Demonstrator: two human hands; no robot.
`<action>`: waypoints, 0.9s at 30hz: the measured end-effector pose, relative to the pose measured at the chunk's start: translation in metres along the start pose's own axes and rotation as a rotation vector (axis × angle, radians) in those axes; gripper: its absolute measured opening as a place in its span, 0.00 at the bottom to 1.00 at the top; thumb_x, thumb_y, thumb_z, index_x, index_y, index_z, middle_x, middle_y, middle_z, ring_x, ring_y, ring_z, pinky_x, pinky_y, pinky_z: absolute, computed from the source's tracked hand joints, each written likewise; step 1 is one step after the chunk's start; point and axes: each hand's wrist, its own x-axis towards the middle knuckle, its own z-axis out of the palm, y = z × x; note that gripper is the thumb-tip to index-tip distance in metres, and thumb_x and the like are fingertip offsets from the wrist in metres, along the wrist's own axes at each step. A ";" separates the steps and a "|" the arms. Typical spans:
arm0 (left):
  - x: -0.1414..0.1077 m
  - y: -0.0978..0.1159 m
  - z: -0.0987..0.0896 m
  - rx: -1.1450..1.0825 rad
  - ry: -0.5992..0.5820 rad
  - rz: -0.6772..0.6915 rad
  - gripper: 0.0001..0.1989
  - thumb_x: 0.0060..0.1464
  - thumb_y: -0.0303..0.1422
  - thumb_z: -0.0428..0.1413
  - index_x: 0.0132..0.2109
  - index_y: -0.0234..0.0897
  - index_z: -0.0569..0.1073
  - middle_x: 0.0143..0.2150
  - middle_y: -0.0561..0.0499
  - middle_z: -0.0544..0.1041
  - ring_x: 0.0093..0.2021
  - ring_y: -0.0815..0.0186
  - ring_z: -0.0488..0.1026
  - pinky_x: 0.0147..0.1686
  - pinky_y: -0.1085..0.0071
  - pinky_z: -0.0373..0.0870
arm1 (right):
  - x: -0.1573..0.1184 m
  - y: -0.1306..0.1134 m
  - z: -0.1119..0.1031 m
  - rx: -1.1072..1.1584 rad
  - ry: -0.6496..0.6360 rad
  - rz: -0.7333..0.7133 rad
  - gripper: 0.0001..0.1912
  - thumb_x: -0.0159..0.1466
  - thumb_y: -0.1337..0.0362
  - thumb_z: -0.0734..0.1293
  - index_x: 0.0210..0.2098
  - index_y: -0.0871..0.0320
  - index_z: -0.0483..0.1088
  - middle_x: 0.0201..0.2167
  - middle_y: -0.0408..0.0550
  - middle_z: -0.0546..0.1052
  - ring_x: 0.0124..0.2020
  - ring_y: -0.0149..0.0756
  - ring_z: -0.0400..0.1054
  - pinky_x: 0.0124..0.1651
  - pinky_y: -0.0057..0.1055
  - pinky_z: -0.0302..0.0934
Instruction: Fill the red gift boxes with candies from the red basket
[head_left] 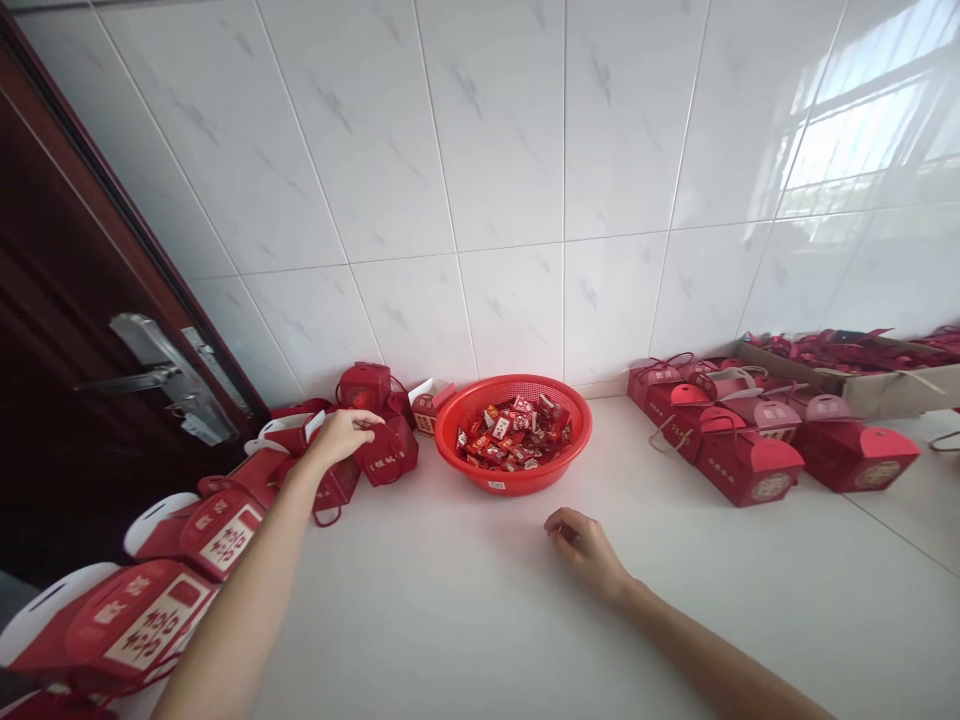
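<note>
My left hand reaches to the group of red boxes on the left. Its fingers are pinched together at the top of a dark red gift box with small gold lettering; the exact grip point is small and partly hidden. Over the white tabletop, my right hand hovers or rests with fingers loosely curled, and nothing shows in it. Between and beyond the hands stands a red plastic basket holding many small wrapped candies.
More red gift boxes line the left edge beside a dark door with a metal handle. Several closed boxes stand on the right, before a cardboard carton of red items. A tiled wall rises behind.
</note>
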 end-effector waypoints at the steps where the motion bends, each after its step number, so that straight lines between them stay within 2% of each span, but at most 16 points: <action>1: -0.006 0.004 -0.007 -0.049 -0.023 0.017 0.15 0.36 0.35 0.58 0.35 0.38 0.79 0.41 0.46 0.84 0.44 0.53 0.79 0.47 0.62 0.75 | 0.000 0.000 0.000 0.002 0.000 -0.001 0.07 0.55 0.67 0.59 0.30 0.56 0.68 0.26 0.44 0.71 0.26 0.33 0.63 0.31 0.30 0.58; 3: -0.021 0.017 -0.019 -0.122 -0.068 0.086 0.17 0.37 0.38 0.59 0.37 0.38 0.80 0.42 0.46 0.83 0.44 0.54 0.79 0.47 0.62 0.75 | 0.001 0.001 -0.001 0.011 -0.002 0.007 0.07 0.55 0.66 0.59 0.30 0.56 0.69 0.26 0.44 0.71 0.26 0.33 0.63 0.31 0.30 0.58; 5: -0.040 0.034 -0.029 -0.141 -0.141 0.218 0.14 0.39 0.41 0.61 0.35 0.41 0.81 0.40 0.48 0.82 0.42 0.55 0.78 0.46 0.64 0.75 | 0.001 0.003 -0.001 0.028 0.004 0.034 0.07 0.56 0.64 0.60 0.31 0.56 0.69 0.24 0.43 0.70 0.26 0.33 0.62 0.31 0.30 0.57; 9: -0.086 0.076 -0.029 -0.123 -0.431 0.501 0.08 0.50 0.37 0.59 0.34 0.45 0.84 0.36 0.51 0.78 0.34 0.66 0.75 0.34 0.74 0.73 | 0.002 0.001 -0.004 0.120 0.014 0.117 0.09 0.59 0.58 0.62 0.32 0.57 0.69 0.21 0.41 0.68 0.24 0.33 0.63 0.30 0.31 0.57; 11: -0.107 0.093 -0.016 -0.141 -0.558 0.625 0.09 0.55 0.34 0.57 0.36 0.45 0.84 0.35 0.50 0.77 0.34 0.68 0.74 0.33 0.76 0.71 | 0.003 -0.006 -0.007 0.191 0.029 0.136 0.13 0.61 0.54 0.63 0.33 0.57 0.69 0.23 0.42 0.70 0.25 0.34 0.65 0.31 0.31 0.60; 14: -0.131 0.109 0.017 -0.205 -0.683 0.722 0.11 0.58 0.29 0.56 0.39 0.42 0.84 0.37 0.49 0.76 0.34 0.70 0.73 0.34 0.77 0.70 | 0.003 -0.019 -0.014 0.301 0.109 0.091 0.18 0.63 0.48 0.63 0.37 0.57 0.70 0.31 0.47 0.75 0.29 0.35 0.68 0.36 0.34 0.64; 18: -0.147 0.115 0.072 -0.243 -0.652 0.755 0.15 0.58 0.24 0.53 0.41 0.41 0.84 0.37 0.49 0.75 0.33 0.71 0.72 0.32 0.77 0.68 | 0.003 -0.035 -0.024 0.316 0.232 -0.042 0.18 0.66 0.48 0.62 0.43 0.55 0.69 0.41 0.50 0.76 0.41 0.39 0.70 0.46 0.38 0.66; 21: -0.154 0.114 0.102 -0.285 -0.614 0.732 0.14 0.59 0.26 0.53 0.42 0.42 0.84 0.37 0.49 0.75 0.35 0.69 0.73 0.35 0.74 0.70 | 0.000 -0.043 -0.025 0.188 0.206 -0.113 0.18 0.64 0.51 0.65 0.47 0.54 0.67 0.47 0.51 0.75 0.48 0.42 0.69 0.52 0.41 0.64; 24: -0.161 0.114 0.113 -0.340 -0.597 0.682 0.15 0.60 0.27 0.52 0.42 0.42 0.83 0.38 0.48 0.76 0.35 0.68 0.74 0.37 0.73 0.71 | -0.004 -0.049 -0.019 0.043 0.112 -0.116 0.23 0.59 0.55 0.70 0.51 0.55 0.66 0.49 0.52 0.74 0.49 0.44 0.68 0.53 0.42 0.63; 27: -0.165 0.115 0.109 -0.355 -0.638 0.639 0.13 0.58 0.29 0.54 0.42 0.42 0.83 0.39 0.49 0.76 0.37 0.67 0.74 0.39 0.72 0.72 | -0.007 -0.056 -0.012 -0.075 0.061 -0.123 0.28 0.54 0.60 0.73 0.53 0.54 0.65 0.50 0.53 0.73 0.50 0.47 0.67 0.54 0.44 0.63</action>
